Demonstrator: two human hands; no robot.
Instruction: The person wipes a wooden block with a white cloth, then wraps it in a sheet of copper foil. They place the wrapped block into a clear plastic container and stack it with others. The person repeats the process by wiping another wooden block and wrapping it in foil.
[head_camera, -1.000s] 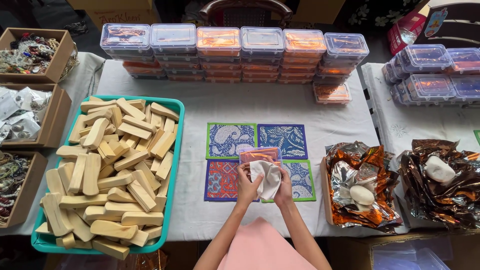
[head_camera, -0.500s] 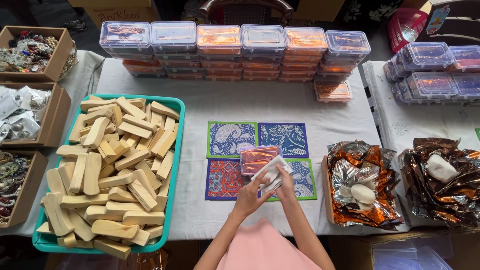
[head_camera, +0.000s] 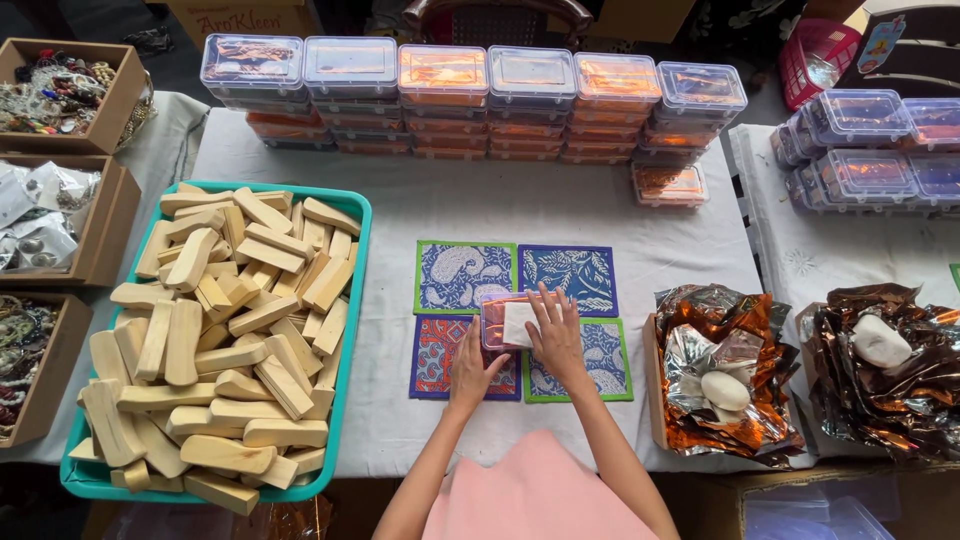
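A small clear plastic box with orange contents lies on several patterned square mats in the middle of the white-clothed table. A white folded piece rests on top of the box. My right hand lies flat on the white piece and the box, pressing down. My left hand sits just below and left of the box, fingers touching its near edge.
A teal tray piled with wooden blocks stands at the left. Stacked clear boxes line the far edge. Foil-lined boxes with white lumps sit at the right. Cardboard boxes of trinkets stand far left.
The white piece was held up in both hands; now it lies on the small box, with my right hand flat over it and my left hand lowered beside the box.
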